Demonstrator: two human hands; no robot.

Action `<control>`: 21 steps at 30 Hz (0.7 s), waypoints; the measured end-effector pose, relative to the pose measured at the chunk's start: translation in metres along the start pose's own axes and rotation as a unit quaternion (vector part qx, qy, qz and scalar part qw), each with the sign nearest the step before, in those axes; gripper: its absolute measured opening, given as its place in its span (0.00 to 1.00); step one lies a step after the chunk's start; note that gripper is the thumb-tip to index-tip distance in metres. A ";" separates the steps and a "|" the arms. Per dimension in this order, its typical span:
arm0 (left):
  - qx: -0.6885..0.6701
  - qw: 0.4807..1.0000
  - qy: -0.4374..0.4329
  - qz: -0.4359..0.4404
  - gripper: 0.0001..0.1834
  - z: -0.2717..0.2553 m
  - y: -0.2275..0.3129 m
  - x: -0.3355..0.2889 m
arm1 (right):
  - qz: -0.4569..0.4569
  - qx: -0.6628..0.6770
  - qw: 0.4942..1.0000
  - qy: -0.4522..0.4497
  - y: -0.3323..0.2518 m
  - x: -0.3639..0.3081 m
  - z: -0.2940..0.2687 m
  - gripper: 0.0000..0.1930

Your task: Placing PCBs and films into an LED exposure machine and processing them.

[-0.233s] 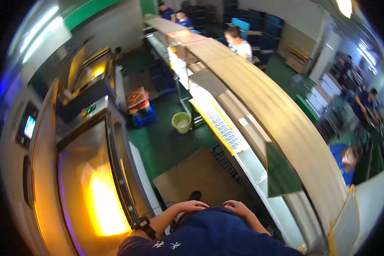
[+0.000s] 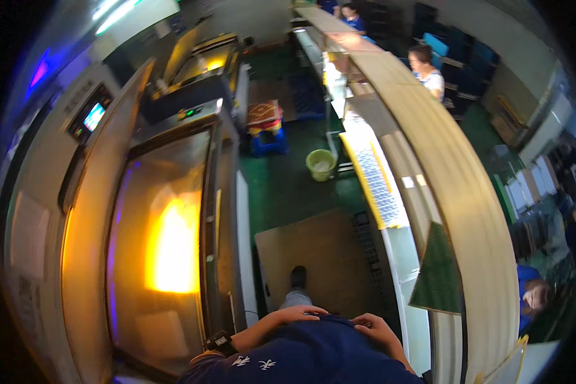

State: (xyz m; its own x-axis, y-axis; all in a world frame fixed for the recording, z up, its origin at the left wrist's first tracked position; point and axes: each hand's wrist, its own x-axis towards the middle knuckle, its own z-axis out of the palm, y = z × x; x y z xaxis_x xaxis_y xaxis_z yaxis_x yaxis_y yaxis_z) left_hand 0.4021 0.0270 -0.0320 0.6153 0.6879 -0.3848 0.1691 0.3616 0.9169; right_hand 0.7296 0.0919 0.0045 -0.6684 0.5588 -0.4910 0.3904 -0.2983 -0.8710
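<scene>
left fingers (image 2: 310,312), right fingers (image 2: 363,322) at navy shirt (image 2: 320,349) front

And it's a blur where the left hand (image 2: 297,313) meets the navy shirt (image 2: 320,357), fingertip contact impossible to tell, and the right hand's (image 2: 374,328) too! The shirt runs off the lower edge, hiding most of the legs. Glare swallows detail around the bright patch (image 2: 174,249); the screen (image 2: 95,117) is too small to read. Up top, the edge crops a co-worker (image 2: 328,6)!
</scene>
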 end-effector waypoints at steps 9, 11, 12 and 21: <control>-0.017 0.991 0.129 0.023 0.21 0.046 0.016 -0.079 | -0.031 -0.128 0.974 -0.186 -0.043 -0.015 -0.010 0.17; -0.010 0.990 0.135 0.030 0.20 0.051 0.015 -0.084 | -0.009 -0.078 0.975 -0.209 -0.058 -0.023 -0.006 0.16; -0.005 0.990 0.133 0.038 0.18 0.050 0.013 -0.085 | -0.023 -0.102 0.972 -0.212 -0.063 -0.023 -0.003 0.17; 0.025 0.996 0.082 0.021 0.18 -0.003 -0.019 -0.107 | -0.178 -0.431 0.879 -0.102 -0.098 0.048 0.071 0.12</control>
State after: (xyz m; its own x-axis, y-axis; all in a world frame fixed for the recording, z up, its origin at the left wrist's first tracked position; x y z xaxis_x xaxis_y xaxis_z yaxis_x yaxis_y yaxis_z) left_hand 0.3310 -0.0512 -0.0083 0.4893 0.7971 -0.3539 0.1868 0.3006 0.9353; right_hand 0.6144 0.0927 0.0649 -0.9104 0.3222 -0.2594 0.4095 0.6131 -0.6756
